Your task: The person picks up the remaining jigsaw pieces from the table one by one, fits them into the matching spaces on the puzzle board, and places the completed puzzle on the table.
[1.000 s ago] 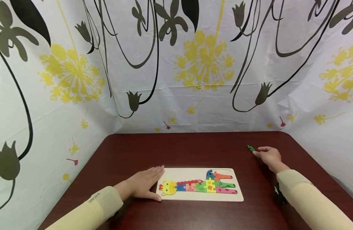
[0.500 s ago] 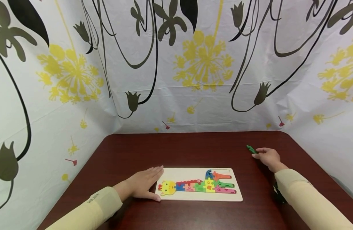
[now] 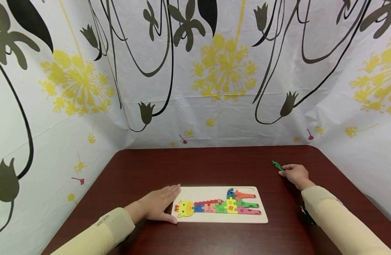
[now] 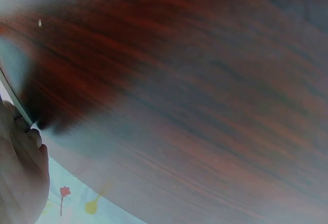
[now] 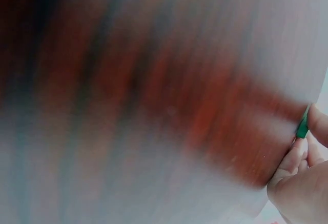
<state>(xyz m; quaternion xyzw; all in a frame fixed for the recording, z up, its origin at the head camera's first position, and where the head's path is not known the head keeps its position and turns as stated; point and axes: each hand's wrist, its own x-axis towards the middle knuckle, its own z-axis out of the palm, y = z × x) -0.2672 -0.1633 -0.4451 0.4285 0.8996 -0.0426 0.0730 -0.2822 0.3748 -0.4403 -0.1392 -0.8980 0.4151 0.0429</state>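
A pale board (image 3: 198, 193) with a giraffe puzzle in many colours lies on the table, the yellow head at its left and the legs at its right. My left hand (image 3: 158, 203) rests flat over the board's left edge, fingers straight and thumb at the lower corner. Far off to the right, my right hand (image 3: 295, 174) pinches a slim green puzzle piece (image 3: 277, 165) between thumb and fingers, close over the table. In the right wrist view a bit of the green piece (image 5: 303, 126) shows between the fingertips; the rest is hidden.
The dark red-brown table (image 3: 195, 166) has rounded far corners. A white cloth (image 3: 227, 124) with flower prints hangs behind it and along both sides. The board lies near the middle, between the two forearms.
The head view has drifted slightly. The right hand's fingers have shifted a little at the green piece; the left hand and the board keep their places.
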